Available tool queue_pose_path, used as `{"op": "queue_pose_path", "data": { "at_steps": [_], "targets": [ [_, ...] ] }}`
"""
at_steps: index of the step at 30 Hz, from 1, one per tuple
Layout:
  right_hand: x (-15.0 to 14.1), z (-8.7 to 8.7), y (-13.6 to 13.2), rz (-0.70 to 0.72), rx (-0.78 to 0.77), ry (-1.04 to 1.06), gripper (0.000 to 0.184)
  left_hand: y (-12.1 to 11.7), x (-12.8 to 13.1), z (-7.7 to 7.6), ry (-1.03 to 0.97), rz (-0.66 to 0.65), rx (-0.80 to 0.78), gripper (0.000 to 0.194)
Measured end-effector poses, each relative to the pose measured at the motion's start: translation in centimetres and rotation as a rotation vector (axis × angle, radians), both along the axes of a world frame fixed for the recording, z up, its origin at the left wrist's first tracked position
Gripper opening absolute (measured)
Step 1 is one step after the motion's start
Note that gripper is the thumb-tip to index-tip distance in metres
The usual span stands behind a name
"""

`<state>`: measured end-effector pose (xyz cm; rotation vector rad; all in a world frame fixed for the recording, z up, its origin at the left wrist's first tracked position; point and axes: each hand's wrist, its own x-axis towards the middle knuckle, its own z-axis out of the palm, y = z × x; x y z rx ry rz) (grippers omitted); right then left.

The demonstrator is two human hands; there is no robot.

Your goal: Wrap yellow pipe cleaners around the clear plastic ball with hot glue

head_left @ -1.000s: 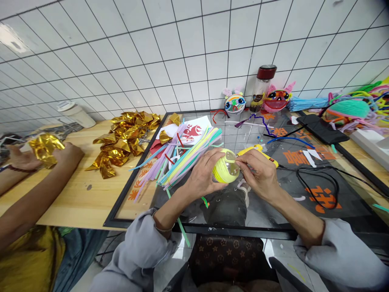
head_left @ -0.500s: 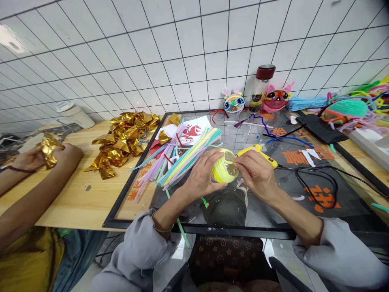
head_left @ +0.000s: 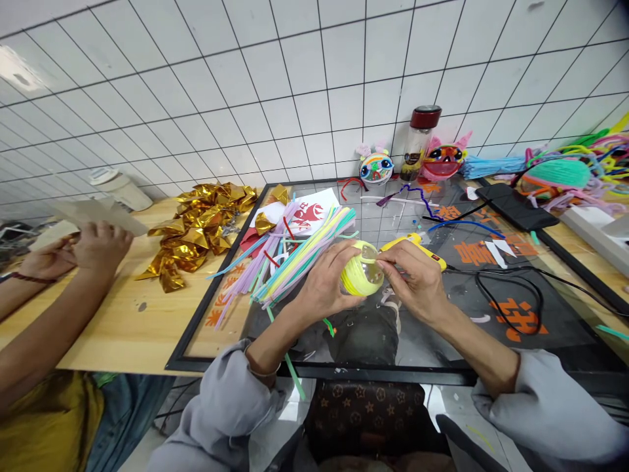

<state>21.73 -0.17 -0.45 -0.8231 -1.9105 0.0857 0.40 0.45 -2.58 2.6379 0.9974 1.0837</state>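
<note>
My left hand [head_left: 327, 278] is wrapped round a clear ball [head_left: 362, 270] that is partly covered with rows of yellow pipe cleaner. At the ball's right side, my right hand [head_left: 417, 272] pinches the end of a yellow pipe cleaner [head_left: 367, 255] between thumb and forefinger. A yellow glue gun [head_left: 439, 260] lies behind my right hand, which covers part of it. Left of my left hand is a loose bundle of pastel pipe cleaners [head_left: 299, 252].
At left, a co-worker's hands [head_left: 101, 246] hold a pale sheet [head_left: 103, 213] beside crumpled gold foil pieces [head_left: 196, 226]. Two decorated faces [head_left: 376, 167] and a bottle [head_left: 417, 147] stand by the wall. A black cable [head_left: 543, 308] and a phone [head_left: 518, 204] lie at right.
My hands and the ball stay almost in place. The co-worker's gold foil piece is gone from their hands, and a pale sheet is now raised there.
</note>
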Motion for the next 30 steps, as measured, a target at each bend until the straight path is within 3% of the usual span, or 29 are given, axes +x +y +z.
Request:
{"op": "queue_pose_path", "data": {
  "at_steps": [8, 14, 16, 19, 21, 24, 27, 30],
  "targets": [
    [-0.4, 0.0, 0.4, 0.013, -0.059, 0.096, 0.017, 0.1, 0.2, 0.2, -0.015, -0.002, -0.004, 0.078],
    [0.0, 0.8, 0.6, 0.006, -0.132, 0.137, 0.028, 0.3, -0.1, 0.0, -0.033, 0.009, -0.029, 0.082],
    [1.3, 1.1, 1.3, -0.073, -0.137, 0.162, 0.031, 0.4, -0.2, -0.1, -0.050, 0.009, -0.040, 0.085],
    [4.4, 1.3, 2.8, -0.304, -0.183, 0.176, 0.028, 0.6, -0.5, -0.2, -0.088, 0.014, -0.039, 0.086],
    [6.5, 1.1, 3.7, -0.445, -0.241, 0.105, 0.030, 0.7, -0.6, -0.3, -0.097, 0.020, -0.048, 0.086],
    [8.3, 0.6, 4.4, -0.591, -0.436, -0.190, 0.039, 0.8, -0.7, -0.3, -0.117, 0.033, -0.080, 0.086],
    [7.8, -0.3, 4.5, -0.652, -0.601, -0.526, 0.049, 0.9, -0.8, -0.3, -0.138, 0.061, -0.119, 0.085],
    [6.2, -1.1, 4.3, -0.659, -0.636, -0.634, 0.051, 1.0, -0.9, -0.2, -0.147, 0.081, -0.150, 0.085]
  ]
}}
